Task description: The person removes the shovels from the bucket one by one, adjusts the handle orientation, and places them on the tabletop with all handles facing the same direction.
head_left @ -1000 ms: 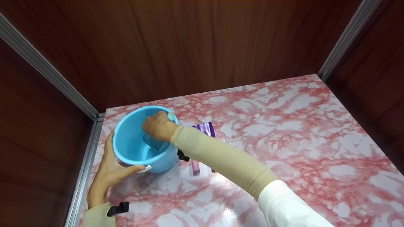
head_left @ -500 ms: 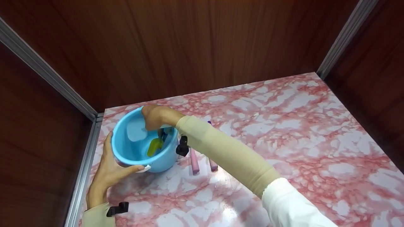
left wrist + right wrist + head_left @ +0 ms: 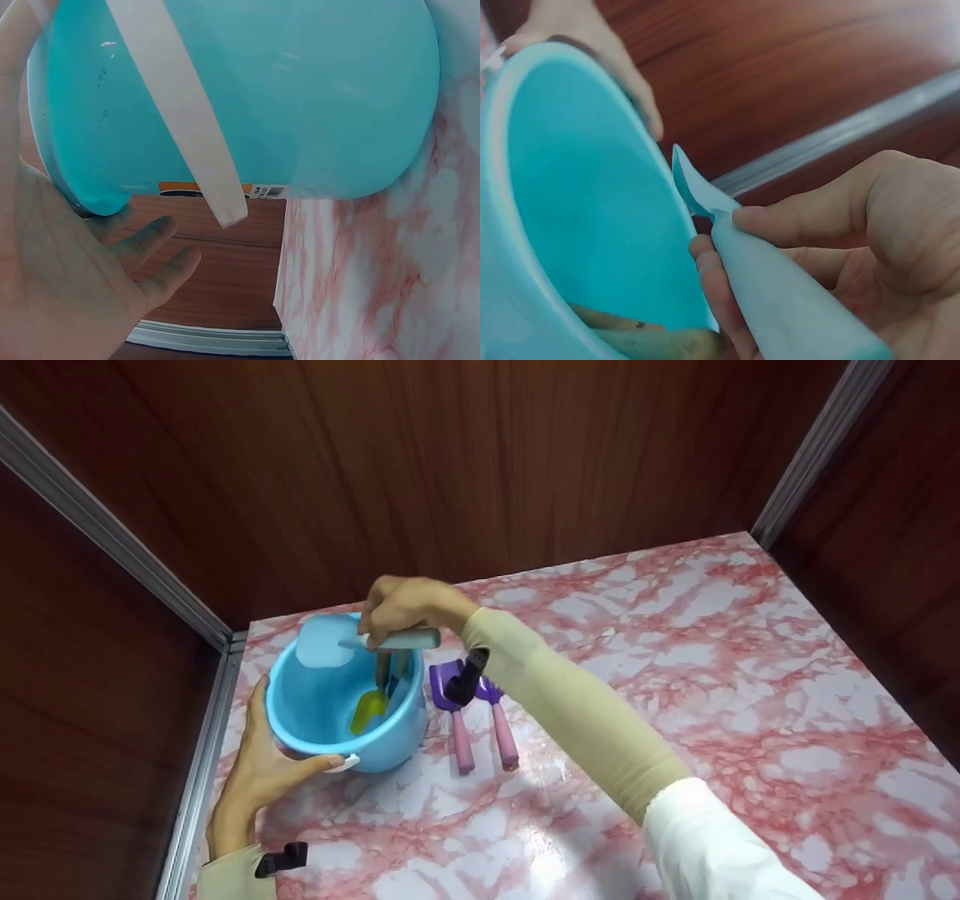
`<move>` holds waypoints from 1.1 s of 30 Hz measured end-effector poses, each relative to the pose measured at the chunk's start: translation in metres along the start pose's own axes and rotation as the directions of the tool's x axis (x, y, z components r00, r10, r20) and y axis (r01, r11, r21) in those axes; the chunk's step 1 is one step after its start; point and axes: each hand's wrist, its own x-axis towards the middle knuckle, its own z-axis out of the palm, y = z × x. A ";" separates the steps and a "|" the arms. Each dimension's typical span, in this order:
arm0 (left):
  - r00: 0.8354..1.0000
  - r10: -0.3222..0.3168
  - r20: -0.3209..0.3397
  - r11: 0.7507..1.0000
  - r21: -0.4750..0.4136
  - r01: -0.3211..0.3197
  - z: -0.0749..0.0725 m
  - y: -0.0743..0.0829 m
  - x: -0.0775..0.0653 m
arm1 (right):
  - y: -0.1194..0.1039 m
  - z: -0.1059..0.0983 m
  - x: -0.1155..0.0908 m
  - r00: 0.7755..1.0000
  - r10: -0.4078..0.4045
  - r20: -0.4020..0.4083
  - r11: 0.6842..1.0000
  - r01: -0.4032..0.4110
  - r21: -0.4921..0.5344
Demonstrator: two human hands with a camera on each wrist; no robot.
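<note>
A light blue bucket (image 3: 405,746) stands tilted on the table, its mouth toward me. My left hand (image 3: 259,769) holds it by the rim, thumb near the white handle end and fingers spread round the far left side. In the left wrist view the white bucket handle (image 3: 180,112) hangs across the outer wall. Above the bucket's mouth my right hand (image 3: 405,604) grips a light blue hand shovel (image 3: 328,641) by its pale handle, blade pointing left. Inside the bucket lie a yellow-green blade (image 3: 368,711) and other tools with brownish handles (image 3: 660,341), partly hidden.
Right of the bucket, a purple shovel (image 3: 445,679) and a purple fork (image 3: 491,690), both pink-handled, lie side by side on the red-and-white marbled table (image 3: 675,660). Dark wooden panels (image 3: 525,472) with metal edging (image 3: 120,532) enclose the back and sides.
My right hand has risen out of the bucket and moved up and right, bringing up the light blue shovel. The purple tools have come into fuller view. My left hand stays on the bucket.
</note>
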 end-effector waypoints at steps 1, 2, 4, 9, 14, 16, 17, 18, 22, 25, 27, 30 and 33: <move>1.000 0.001 -0.001 1.000 -0.004 -0.001 0.000 0.000 0.000 | 0.003 -0.004 -0.001 1.000 -0.020 0.014 0.999 0.020 0.029; 1.000 0.003 -0.003 1.000 -0.007 -0.003 0.000 0.000 0.000 | 0.006 -0.008 -0.002 0.999 -0.026 0.023 0.998 0.025 0.066; 1.000 0.003 -0.004 1.000 -0.008 -0.003 -0.001 0.000 0.001 | 0.014 -0.015 -0.005 0.998 -0.043 0.035 0.990 0.038 0.136; 1.000 0.008 -0.006 1.000 -0.013 -0.008 -0.001 0.003 0.003 | 0.036 -0.027 -0.014 0.998 -0.055 0.031 0.958 0.044 0.283; 1.000 0.014 -0.007 1.000 -0.022 -0.014 0.000 0.003 0.003 | 0.057 -0.031 -0.022 0.998 -0.061 0.023 0.924 0.048 0.379; 1.000 0.014 -0.008 1.000 -0.022 -0.014 0.001 0.003 0.003 | 0.064 -0.031 -0.024 0.997 -0.068 0.020 0.913 0.055 0.405; 1.000 0.013 -0.010 1.000 -0.020 -0.013 0.001 0.003 0.002 | 0.068 -0.031 -0.026 0.998 -0.069 0.016 0.906 0.056 0.419; 1.000 0.013 -0.011 1.000 -0.018 -0.013 0.001 0.003 0.002 | 0.072 -0.031 -0.027 0.997 -0.070 0.014 0.899 0.057 0.433; 1.000 0.010 -0.019 1.000 -0.020 -0.010 0.002 0.002 0.000 | 0.085 -0.026 -0.032 0.998 -0.062 -0.004 0.853 0.055 0.519; 1.000 0.003 -0.021 1.000 -0.027 -0.004 0.002 0.002 -0.001 | 0.095 -0.023 -0.035 0.998 -0.059 -0.017 0.803 0.058 0.594; 1.000 -0.001 -0.017 1.000 -0.029 0.001 0.002 0.003 -0.001 | 0.103 -0.020 -0.038 0.998 -0.057 -0.031 0.768 0.064 0.638; 1.000 -0.002 -0.010 1.000 -0.020 0.002 0.002 0.003 -0.001 | 0.115 -0.017 -0.041 0.998 -0.044 -0.047 0.712 0.064 0.699; 1.000 0.001 -0.010 1.000 -0.008 -0.001 0.002 0.003 -0.001 | 0.126 -0.014 -0.044 0.999 -0.019 -0.041 0.662 0.043 0.748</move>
